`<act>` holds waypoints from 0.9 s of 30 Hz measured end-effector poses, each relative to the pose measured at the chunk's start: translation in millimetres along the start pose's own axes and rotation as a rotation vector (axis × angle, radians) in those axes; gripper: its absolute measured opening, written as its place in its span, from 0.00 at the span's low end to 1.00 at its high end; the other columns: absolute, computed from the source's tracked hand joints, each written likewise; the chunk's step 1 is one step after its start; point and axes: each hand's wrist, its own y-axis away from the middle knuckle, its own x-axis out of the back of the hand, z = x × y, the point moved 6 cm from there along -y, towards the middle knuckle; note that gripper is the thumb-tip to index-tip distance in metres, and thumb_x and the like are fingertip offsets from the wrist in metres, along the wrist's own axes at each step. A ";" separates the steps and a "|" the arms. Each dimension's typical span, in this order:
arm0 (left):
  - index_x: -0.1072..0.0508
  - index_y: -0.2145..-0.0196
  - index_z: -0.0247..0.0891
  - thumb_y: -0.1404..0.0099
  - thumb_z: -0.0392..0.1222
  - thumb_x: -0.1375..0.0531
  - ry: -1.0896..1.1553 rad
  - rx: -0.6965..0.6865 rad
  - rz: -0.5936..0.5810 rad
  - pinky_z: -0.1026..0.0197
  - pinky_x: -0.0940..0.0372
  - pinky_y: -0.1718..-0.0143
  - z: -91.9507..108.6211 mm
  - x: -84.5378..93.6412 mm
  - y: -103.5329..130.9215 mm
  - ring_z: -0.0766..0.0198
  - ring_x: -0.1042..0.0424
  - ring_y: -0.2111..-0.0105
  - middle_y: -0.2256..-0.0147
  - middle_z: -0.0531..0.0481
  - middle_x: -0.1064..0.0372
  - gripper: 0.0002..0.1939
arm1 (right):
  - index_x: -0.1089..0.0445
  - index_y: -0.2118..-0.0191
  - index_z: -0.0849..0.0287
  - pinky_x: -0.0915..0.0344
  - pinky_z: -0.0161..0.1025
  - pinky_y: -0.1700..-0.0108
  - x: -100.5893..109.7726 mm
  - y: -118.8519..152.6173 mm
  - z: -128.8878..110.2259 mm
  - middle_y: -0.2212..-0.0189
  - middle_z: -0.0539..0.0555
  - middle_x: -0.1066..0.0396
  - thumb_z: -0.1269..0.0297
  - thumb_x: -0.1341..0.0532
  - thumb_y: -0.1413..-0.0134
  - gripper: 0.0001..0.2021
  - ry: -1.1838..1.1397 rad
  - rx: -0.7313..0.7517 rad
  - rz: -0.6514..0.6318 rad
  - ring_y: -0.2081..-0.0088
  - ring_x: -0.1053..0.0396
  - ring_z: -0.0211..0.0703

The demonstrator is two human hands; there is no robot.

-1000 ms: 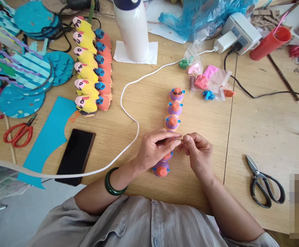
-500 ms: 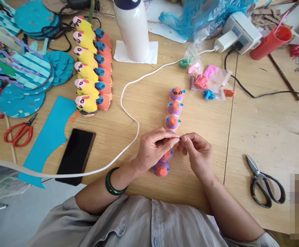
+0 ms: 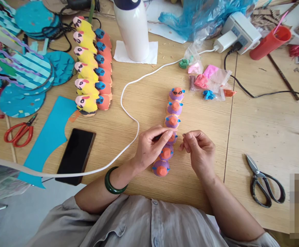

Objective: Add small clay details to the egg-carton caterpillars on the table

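Observation:
A row of purple clay bumps (image 3: 174, 108) with orange faces and small blue ears runs down the table before me. Black eye shapes show on the farthest bump. My left hand (image 3: 153, 145) is over the left side of the row, fingers curled, with something dark partly visible inside them; its kind is unclear. To the right of the row, my right hand (image 3: 201, 151) pinches thumb against forefinger. A tiny dark speck shows at those fingertips, too small to name. The two hands are apart.
Bags of coloured clay (image 3: 211, 80) lie beyond the row. Black scissors (image 3: 261, 178) rest at right, a phone (image 3: 76, 156) and red scissors (image 3: 21, 132) at left. A white cable (image 3: 130, 113) crosses the table near a white bottle (image 3: 134, 34) and yellow figures (image 3: 86, 70).
My fingertips were together over the row; now the hands have separated, the right moving slightly right and the left slightly left. More of the lower bumps shows.

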 end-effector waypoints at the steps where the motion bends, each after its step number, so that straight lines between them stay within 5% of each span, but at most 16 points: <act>1: 0.16 0.60 0.39 0.28 0.46 0.39 0.000 0.000 -0.001 0.65 0.33 0.66 -0.1 0.0 0.2 0.67 0.27 0.69 0.69 0.50 0.23 0.12 | 0.25 0.70 0.57 0.36 0.33 0.75 -0.2 0.0 0.7 0.82 0.43 0.35 0.56 0.32 0.38 0.12 0.003 -0.005 -0.006 0.81 0.39 0.31; 14: 0.16 0.56 0.38 0.28 0.43 0.38 0.080 0.034 -0.080 0.63 0.30 0.59 -2.9 -6.5 1.1 0.64 0.23 0.62 0.63 0.47 0.19 0.11 | 0.24 0.72 0.57 0.41 0.34 0.76 -1.5 1.0 -0.9 0.83 0.45 0.34 0.51 0.32 0.39 0.16 0.072 -0.017 -0.013 0.81 0.39 0.32; 27: 0.17 0.56 0.40 0.32 0.40 0.35 0.108 -0.029 -0.099 0.66 0.31 0.66 -1.6 -11.2 2.5 0.68 0.25 0.66 0.64 0.49 0.21 0.08 | 0.25 0.72 0.56 0.41 0.34 0.74 -8.2 3.4 0.8 0.82 0.45 0.34 0.51 0.34 0.37 0.17 0.043 -0.031 -0.073 0.79 0.37 0.33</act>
